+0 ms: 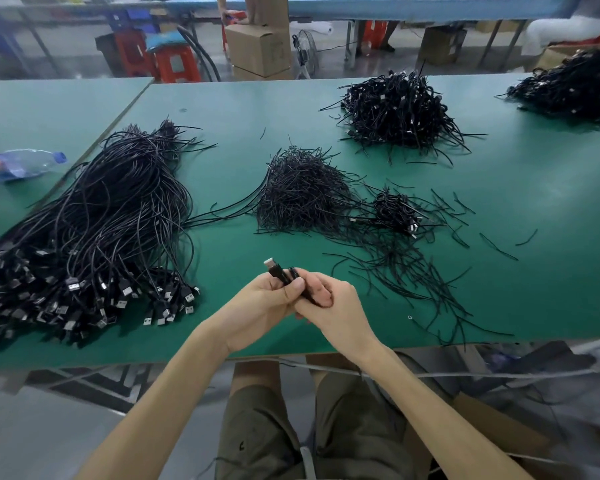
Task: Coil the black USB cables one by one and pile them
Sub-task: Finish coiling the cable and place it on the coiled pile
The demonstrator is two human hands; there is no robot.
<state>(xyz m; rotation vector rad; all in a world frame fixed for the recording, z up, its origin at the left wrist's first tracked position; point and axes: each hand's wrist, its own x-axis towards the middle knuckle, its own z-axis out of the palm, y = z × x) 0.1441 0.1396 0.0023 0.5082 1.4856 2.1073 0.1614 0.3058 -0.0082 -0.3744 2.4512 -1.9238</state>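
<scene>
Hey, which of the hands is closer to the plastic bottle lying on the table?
Left. The plastic bottle lies far off to the left of the left hand; the right hand presses against the left hand's other side, so it is farther away.

Green work table [222, 109], seam to a second table [32, 109] at left. Behind it grey floor [32, 438], red plastic stools [175, 64], stacked cardboard boxes [258, 46], a floor fan [309, 50], long blue bench [413, 6] at back. Even, flat light.
</scene>
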